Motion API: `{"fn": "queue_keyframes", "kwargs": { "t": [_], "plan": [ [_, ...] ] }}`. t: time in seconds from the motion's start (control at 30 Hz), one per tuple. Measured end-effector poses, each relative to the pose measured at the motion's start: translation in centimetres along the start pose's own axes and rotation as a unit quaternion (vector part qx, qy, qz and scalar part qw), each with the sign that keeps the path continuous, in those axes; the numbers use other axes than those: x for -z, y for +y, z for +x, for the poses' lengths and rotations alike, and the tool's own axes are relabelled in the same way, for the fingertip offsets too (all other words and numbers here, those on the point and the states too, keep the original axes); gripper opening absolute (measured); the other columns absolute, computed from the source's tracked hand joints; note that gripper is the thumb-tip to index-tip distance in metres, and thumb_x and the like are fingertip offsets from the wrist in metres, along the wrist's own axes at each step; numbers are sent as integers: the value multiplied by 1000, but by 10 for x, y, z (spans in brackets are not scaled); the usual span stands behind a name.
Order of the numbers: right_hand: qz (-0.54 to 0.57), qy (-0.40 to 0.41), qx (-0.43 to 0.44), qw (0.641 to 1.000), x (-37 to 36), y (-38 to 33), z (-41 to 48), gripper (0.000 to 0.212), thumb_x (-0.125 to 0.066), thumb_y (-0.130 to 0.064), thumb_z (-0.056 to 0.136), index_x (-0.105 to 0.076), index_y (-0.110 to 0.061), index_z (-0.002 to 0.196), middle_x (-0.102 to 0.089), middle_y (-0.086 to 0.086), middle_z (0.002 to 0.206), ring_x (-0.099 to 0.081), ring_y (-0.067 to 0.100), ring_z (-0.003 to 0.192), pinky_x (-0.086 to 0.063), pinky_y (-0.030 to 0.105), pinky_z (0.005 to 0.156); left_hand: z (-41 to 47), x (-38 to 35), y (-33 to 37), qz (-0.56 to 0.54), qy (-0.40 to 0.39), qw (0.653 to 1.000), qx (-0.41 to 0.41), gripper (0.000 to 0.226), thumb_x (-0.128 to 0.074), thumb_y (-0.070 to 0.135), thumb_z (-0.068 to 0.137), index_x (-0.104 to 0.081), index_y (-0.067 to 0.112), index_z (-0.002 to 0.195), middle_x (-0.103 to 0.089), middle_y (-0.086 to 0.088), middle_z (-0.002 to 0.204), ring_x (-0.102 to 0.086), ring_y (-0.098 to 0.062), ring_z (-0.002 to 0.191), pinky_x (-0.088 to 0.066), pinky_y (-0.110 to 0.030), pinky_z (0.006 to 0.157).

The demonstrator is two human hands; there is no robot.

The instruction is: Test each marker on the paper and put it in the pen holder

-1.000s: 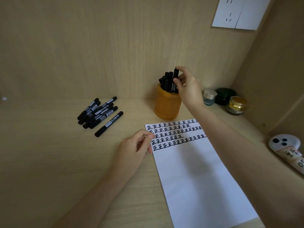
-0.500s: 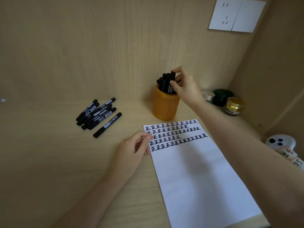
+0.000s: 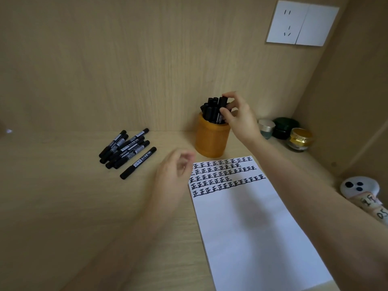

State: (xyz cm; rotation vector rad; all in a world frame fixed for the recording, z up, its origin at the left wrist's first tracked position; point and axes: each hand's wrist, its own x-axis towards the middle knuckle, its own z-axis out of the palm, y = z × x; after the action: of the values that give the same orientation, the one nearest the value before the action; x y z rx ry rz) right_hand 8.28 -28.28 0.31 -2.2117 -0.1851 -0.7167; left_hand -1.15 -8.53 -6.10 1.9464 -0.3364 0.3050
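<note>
An orange pen holder [image 3: 210, 141] stands at the back of the wooden desk, packed with several black markers [image 3: 211, 111]. My right hand [image 3: 241, 120] is at its rim, thumb and forefinger pinching the rightmost marker [image 3: 222, 102], which stands in the holder. A white paper [image 3: 252, 227] with rows of black test characters lies in front of the holder. To the left, several black markers [image 3: 123, 148] lie in a loose pile, and one more marker [image 3: 138, 162] lies apart nearer me. My left hand [image 3: 172, 177], blurred, hovers beside the paper's top left corner, fingers loosely curled and holding nothing.
Three small jars stand in the back right corner: silver-lidded [image 3: 266, 127], dark green [image 3: 284, 128] and gold-lidded [image 3: 300, 139]. A white object with black dots [image 3: 359, 187] lies at the right edge. A wall socket [image 3: 302, 23] is above. Wooden walls close in the back and right.
My right hand has lowered the marker into the holder among the others. My left hand has lifted off the paper's corner and shifted slightly left.
</note>
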Motion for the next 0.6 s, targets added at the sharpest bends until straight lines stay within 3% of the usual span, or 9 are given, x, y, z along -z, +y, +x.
{"fn": "queue_keyframes", "kwargs": {
  "t": [0.1,0.2,0.33,0.43,0.6],
  "plan": [
    [22,21,3,1000,-2,4,-3,31,-53,-13,97,-48,-21,127,-61,1,95,-66,21,84,-57,43,78,54,-5,16,35,23,999,17,36,-56,19,92,-49,18,128,-55,6,128,-52,-11,119,-40,-22,96],
    [38,38,9,999,-1,6,-3,33,-49,-11,99,-46,-22,129,-55,-7,91,-64,14,87,-58,42,75,107,-19,32,31,-17,997,61,54,-52,27,95,-32,12,143,-41,-4,146,-40,-19,132,-33,-32,106],
    [38,42,13,998,-2,7,-3,33,-47,-10,99,-46,-21,130,-53,-12,90,-62,13,89,-58,43,76,144,-44,36,48,-61,994,74,44,-45,28,98,-41,9,137,-50,-10,138,-47,-26,126,-37,-30,97],
    [45,41,10,998,-4,11,-3,34,-47,-10,99,-47,-22,131,-54,-12,92,-63,15,91,-58,44,77,148,-53,37,-9,-40,996,75,40,-50,21,96,-46,7,133,-54,-10,134,-50,-24,123,-36,-23,88],
    [69,42,14,997,-6,15,-2,35,-50,-10,97,-49,-23,130,-56,-13,92,-63,14,92,-57,44,80,146,-60,35,-109,-9,993,43,47,-58,2,89,-47,7,134,-55,-10,133,-50,-19,125,-37,-21,100]
  ]
}}
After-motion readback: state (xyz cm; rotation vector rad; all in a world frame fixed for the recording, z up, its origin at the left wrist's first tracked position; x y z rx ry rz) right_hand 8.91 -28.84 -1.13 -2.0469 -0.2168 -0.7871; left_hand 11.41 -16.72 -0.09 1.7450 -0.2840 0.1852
